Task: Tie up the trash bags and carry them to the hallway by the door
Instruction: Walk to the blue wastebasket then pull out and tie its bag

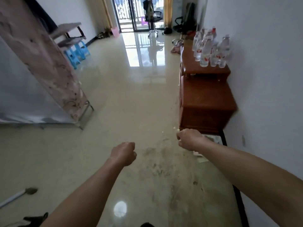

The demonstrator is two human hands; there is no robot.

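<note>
I saw pale crumpled plastic (212, 138), perhaps a bag, at the foot of the red-brown wooden cabinet (206, 102), just beyond my right hand (188, 139) and farther from my left hand (124, 154); both were curled, empty.

Labels on the water bottles (211, 49) are unreadable.

place: home living room | evidence: wooden cabinet (206, 102), office chair (153, 18), balcony door (129, 13)
</note>
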